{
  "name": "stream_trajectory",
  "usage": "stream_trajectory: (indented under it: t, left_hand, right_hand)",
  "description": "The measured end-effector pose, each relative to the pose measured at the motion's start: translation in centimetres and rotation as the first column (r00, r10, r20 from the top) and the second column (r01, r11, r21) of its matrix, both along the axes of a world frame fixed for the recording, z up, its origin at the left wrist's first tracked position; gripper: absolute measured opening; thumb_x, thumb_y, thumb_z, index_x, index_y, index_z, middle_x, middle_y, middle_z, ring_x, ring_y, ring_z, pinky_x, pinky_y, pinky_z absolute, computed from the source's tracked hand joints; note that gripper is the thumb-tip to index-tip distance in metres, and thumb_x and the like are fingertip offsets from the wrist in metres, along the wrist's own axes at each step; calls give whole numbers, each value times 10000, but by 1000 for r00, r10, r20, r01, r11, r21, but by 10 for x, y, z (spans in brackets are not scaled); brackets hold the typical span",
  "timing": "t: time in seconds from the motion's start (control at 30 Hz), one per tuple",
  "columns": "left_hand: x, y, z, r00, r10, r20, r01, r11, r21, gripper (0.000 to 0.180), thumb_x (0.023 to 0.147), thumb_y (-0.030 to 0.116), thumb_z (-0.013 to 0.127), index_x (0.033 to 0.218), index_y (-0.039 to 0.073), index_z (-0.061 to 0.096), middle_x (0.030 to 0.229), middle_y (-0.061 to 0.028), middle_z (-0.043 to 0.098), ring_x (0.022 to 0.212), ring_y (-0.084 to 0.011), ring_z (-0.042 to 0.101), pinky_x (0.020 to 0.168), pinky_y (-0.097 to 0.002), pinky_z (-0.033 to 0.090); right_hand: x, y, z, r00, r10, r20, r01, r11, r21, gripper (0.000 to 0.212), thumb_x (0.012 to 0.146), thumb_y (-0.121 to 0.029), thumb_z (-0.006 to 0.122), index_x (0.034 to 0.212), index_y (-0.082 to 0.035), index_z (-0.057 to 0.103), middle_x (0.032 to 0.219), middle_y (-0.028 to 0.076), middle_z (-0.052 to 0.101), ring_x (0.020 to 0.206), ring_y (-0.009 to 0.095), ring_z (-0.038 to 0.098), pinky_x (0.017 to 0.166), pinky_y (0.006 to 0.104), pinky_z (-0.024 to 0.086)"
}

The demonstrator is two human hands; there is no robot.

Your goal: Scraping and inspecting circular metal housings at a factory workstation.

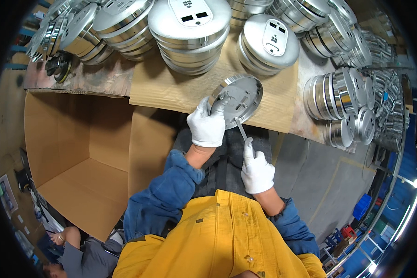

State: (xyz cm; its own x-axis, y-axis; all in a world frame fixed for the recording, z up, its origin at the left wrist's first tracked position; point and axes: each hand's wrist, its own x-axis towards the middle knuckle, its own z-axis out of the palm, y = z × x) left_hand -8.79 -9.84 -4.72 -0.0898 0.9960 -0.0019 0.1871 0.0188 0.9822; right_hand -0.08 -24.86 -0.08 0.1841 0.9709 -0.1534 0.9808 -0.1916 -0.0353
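Observation:
My left hand point(207, 124), in a white glove, grips the near left rim of a round silver metal housing point(245, 95). The housing is tilted with its hollow inner side toward me, showing ribs and small rectangular slots. My right hand point(257, 172), also gloved in white, is closed round a flat metal file point(241, 129), its forefinger stretched along it. The tip of this flat tool meets the housing's near rim. Its handle is hidden in my palm.
Stacks of similar silver housings point(190, 41) crowd the cardboard-covered table point(171, 95), with more stacks point(331, 95) at the right. A black power tool point(59, 66) lies at the left. Below it stands an open cardboard box point(60, 139). Another person point(85, 255) is at the lower left.

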Motion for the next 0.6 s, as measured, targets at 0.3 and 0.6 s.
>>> stream_trajectory:
  t: [0.3, 0.6]
  left_hand:
    - [-4, -8, 1, 1000, -11, 29, 10, 999, 44, 304, 804, 146, 756, 939, -91, 623, 733, -39, 637, 668, -63, 502, 628, -232, 452]
    - [-7, -12, -3, 991, -50, -128, 85, 954, 286, 269, 785, 215, 758, 923, 18, 639, 518, -74, 496, 423, -217, 487, 450, -309, 411]
  right_hand:
    - [40, 15, 68, 987, 18, -162, -39, 991, -132, 390, 848, -255, 603, 1236, -246, 569, 688, 108, 587, 556, 300, 597, 517, 407, 483]
    - [38, 45, 84, 989, 141, -42, -147, 966, -211, 340, 867, -220, 538, 1200, -176, 593, 699, 118, 602, 603, 283, 618, 520, 401, 480]
